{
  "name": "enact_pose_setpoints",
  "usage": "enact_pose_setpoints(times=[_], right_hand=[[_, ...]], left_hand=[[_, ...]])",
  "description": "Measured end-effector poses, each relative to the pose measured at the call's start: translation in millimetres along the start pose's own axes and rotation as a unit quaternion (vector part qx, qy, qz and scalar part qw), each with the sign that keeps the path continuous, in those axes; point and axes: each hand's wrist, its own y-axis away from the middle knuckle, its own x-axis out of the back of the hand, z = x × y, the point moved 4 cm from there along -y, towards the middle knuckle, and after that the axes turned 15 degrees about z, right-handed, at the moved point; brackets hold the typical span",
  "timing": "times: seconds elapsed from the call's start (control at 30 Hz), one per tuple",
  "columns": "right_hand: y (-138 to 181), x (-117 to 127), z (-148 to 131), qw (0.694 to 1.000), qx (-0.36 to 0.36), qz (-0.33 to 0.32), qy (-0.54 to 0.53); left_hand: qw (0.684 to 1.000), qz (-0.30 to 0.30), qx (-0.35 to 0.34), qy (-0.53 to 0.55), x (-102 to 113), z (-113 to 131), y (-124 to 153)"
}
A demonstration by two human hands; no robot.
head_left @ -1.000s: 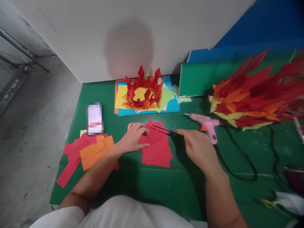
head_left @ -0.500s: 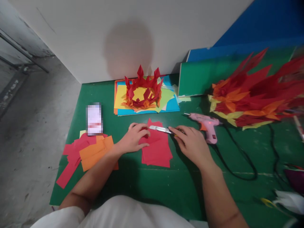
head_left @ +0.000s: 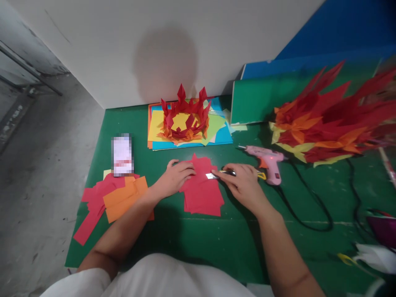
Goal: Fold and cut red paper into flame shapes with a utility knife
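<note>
In my right hand (head_left: 243,185) is a box cutter (head_left: 212,176) with a yellow part at its rear end, gripped with the index finger stretched toward the blade. The blade lies over the upper right of a stack of red paper (head_left: 202,198) on the table. My left hand (head_left: 177,176) rests at the stack's left edge, its fingers extended over the paper and holding nothing. A pink glue gun (head_left: 268,159) lies just behind my right hand, with a red light showing on its body.
On the green table (head_left: 148,255), red strips (head_left: 94,198) and orange paper (head_left: 123,200) lie left, beside a blurred phone (head_left: 122,154). Behind, a red paper crown (head_left: 202,119) sits on coloured sheets (head_left: 157,119). A large red-orange paper piece (head_left: 324,123) stands right; the glue gun's black cord (head_left: 301,220) loops below.
The box cutter has moved to the right, away from my left fingers, and its blade is now at the stack's right side. My left hand stays almost in place.
</note>
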Motion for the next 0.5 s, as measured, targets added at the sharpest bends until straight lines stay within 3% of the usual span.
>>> enact_pose_setpoints(times=[0.5], right_hand=[[12, -1, 13, 0.998, 0.013, -0.014, -0.059]], left_hand=[[0.999, 0.0, 0.032, 0.001, 4, 0, -1]])
